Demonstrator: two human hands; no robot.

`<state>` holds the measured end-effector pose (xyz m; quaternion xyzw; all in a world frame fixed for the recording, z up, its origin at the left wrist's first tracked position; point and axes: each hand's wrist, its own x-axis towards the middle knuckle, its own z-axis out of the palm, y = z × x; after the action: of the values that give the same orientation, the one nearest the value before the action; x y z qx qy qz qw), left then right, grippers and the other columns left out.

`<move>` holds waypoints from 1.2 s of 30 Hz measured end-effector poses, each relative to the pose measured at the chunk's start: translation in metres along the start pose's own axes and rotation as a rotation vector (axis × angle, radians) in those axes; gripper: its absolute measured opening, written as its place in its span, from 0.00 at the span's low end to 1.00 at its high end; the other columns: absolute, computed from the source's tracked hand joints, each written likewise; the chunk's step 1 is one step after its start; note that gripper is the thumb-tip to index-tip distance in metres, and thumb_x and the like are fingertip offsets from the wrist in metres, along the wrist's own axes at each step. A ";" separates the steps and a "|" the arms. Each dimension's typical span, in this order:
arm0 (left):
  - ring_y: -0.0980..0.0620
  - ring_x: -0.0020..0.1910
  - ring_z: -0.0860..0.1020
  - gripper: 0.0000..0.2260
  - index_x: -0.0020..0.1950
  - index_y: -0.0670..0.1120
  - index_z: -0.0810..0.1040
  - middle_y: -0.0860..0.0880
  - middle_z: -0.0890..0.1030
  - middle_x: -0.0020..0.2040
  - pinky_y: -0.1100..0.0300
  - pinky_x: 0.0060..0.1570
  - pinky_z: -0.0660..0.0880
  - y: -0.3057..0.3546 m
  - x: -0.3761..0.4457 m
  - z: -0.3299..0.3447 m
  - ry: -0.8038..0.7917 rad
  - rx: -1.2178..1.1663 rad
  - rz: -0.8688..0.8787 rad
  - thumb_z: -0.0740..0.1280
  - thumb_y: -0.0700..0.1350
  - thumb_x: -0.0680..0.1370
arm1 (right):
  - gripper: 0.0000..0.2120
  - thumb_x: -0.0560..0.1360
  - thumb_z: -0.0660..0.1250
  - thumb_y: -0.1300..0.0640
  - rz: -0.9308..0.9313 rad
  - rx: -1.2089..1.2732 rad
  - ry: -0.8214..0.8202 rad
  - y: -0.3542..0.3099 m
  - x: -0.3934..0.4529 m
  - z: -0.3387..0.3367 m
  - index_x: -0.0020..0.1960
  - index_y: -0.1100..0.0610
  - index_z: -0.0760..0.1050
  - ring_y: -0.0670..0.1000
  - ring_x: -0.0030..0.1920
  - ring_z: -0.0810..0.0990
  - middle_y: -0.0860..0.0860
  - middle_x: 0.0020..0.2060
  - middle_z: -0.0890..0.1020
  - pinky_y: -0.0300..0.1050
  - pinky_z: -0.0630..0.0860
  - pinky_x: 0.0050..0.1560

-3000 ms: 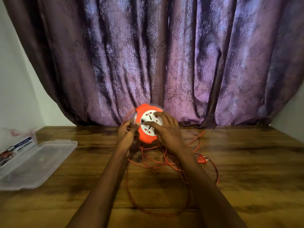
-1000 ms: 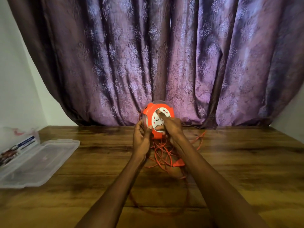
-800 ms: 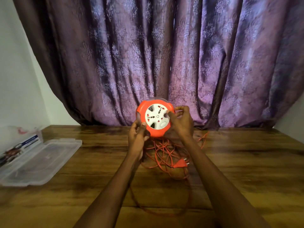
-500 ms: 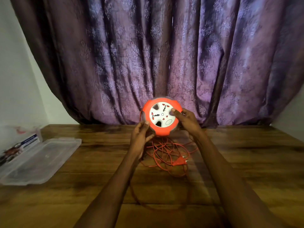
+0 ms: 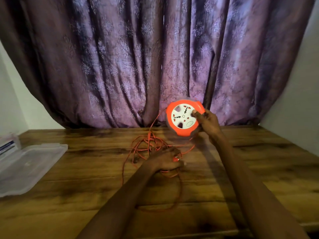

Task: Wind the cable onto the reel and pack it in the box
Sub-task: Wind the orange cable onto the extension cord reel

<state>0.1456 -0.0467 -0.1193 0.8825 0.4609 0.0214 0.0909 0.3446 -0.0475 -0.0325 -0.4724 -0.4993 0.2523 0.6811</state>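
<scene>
My right hand [image 5: 208,124] grips the right edge of the round orange reel [image 5: 184,117], held upright above the table with its white socket face toward me. The thin orange cable [image 5: 148,143] hangs from the reel's left side into a loose tangle on the wood and loops toward me. My left hand [image 5: 165,160] rests on that tangle, closed around the cable's orange plug [image 5: 175,159], which shows between the fingers. The clear plastic box [image 5: 25,168] lies open at the table's left edge.
A wooden table [image 5: 259,169] spreads beneath everything. A purple patterned curtain [image 5: 138,66] hangs right behind it. White walls close in on both sides. A printed card or packet [image 5: 7,146] lies in the far half of the box.
My left hand let go of the reel and dropped onto the cable pile, closing on the plug. The reel moved right, now held by my right hand alone.
</scene>
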 end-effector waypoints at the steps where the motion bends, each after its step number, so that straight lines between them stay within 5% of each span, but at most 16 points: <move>1: 0.47 0.82 0.54 0.33 0.79 0.62 0.59 0.57 0.55 0.83 0.29 0.73 0.43 -0.006 0.000 -0.002 0.006 -0.004 -0.013 0.56 0.71 0.76 | 0.13 0.76 0.72 0.57 0.007 -0.002 0.000 0.003 -0.001 0.000 0.55 0.66 0.81 0.51 0.41 0.81 0.60 0.45 0.84 0.44 0.80 0.39; 4: 0.50 0.82 0.55 0.28 0.78 0.63 0.61 0.57 0.56 0.82 0.30 0.73 0.40 -0.037 -0.006 -0.006 0.039 0.018 -0.109 0.52 0.68 0.79 | 0.15 0.75 0.73 0.57 0.046 -0.017 -0.038 0.012 -0.005 0.013 0.55 0.68 0.80 0.54 0.44 0.80 0.64 0.47 0.84 0.51 0.79 0.46; 8: 0.52 0.81 0.56 0.25 0.78 0.64 0.61 0.57 0.57 0.82 0.35 0.77 0.44 -0.094 -0.026 -0.016 0.080 0.034 -0.228 0.51 0.65 0.81 | 0.13 0.75 0.72 0.58 0.058 0.011 -0.077 0.018 -0.014 0.048 0.54 0.67 0.79 0.44 0.34 0.79 0.55 0.38 0.82 0.38 0.75 0.34; 13: 0.50 0.79 0.63 0.20 0.75 0.62 0.68 0.55 0.65 0.80 0.41 0.78 0.52 -0.169 -0.068 -0.031 0.167 0.067 -0.373 0.54 0.57 0.83 | 0.13 0.76 0.71 0.62 0.060 0.102 -0.181 0.013 -0.024 0.104 0.58 0.67 0.76 0.43 0.36 0.81 0.55 0.42 0.82 0.39 0.79 0.39; 18: 0.46 0.65 0.77 0.14 0.63 0.53 0.80 0.47 0.81 0.65 0.53 0.65 0.70 -0.204 -0.106 -0.032 0.461 0.172 -0.395 0.61 0.55 0.82 | 0.13 0.76 0.72 0.61 0.040 0.201 -0.203 0.009 -0.038 0.142 0.58 0.65 0.77 0.44 0.41 0.82 0.54 0.45 0.84 0.38 0.80 0.40; 21: 0.42 0.58 0.80 0.13 0.56 0.48 0.83 0.44 0.84 0.57 0.52 0.57 0.74 -0.192 -0.113 -0.030 0.632 -0.027 -0.271 0.63 0.53 0.82 | 0.12 0.77 0.70 0.61 0.047 0.303 -0.169 0.010 -0.045 0.152 0.58 0.63 0.77 0.49 0.46 0.81 0.57 0.49 0.84 0.46 0.80 0.49; 24: 0.42 0.51 0.82 0.14 0.51 0.45 0.83 0.43 0.86 0.50 0.51 0.48 0.75 -0.165 -0.109 -0.032 0.822 -0.161 -0.227 0.62 0.51 0.82 | 0.14 0.77 0.70 0.60 0.051 0.360 -0.140 0.020 -0.048 0.152 0.61 0.65 0.77 0.47 0.46 0.82 0.55 0.50 0.84 0.43 0.80 0.49; 29: 0.39 0.50 0.77 0.08 0.50 0.41 0.79 0.39 0.80 0.50 0.45 0.53 0.73 -0.167 -0.119 -0.043 1.216 -0.127 -0.446 0.65 0.45 0.80 | 0.15 0.78 0.70 0.57 0.084 0.402 -0.084 0.028 -0.041 0.137 0.62 0.63 0.78 0.51 0.50 0.82 0.53 0.50 0.85 0.50 0.80 0.51; 32: 0.36 0.57 0.77 0.12 0.59 0.40 0.79 0.37 0.80 0.58 0.44 0.60 0.72 -0.195 -0.135 -0.046 1.120 -0.291 -0.727 0.64 0.45 0.80 | 0.18 0.78 0.70 0.58 0.093 0.389 -0.046 0.031 -0.035 0.126 0.64 0.66 0.76 0.54 0.54 0.82 0.59 0.55 0.83 0.55 0.79 0.57; 36: 0.42 0.51 0.83 0.11 0.52 0.43 0.85 0.41 0.86 0.49 0.51 0.53 0.78 -0.198 -0.145 -0.040 0.920 -0.597 -0.539 0.65 0.46 0.82 | 0.18 0.77 0.70 0.58 0.086 0.350 -0.049 0.036 -0.040 0.123 0.63 0.67 0.76 0.43 0.43 0.83 0.52 0.48 0.85 0.41 0.82 0.48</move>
<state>-0.1025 -0.0495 -0.1094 0.5715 0.6343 0.5046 0.1280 0.2215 -0.0168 -0.0754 -0.3612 -0.4434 0.3756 0.7293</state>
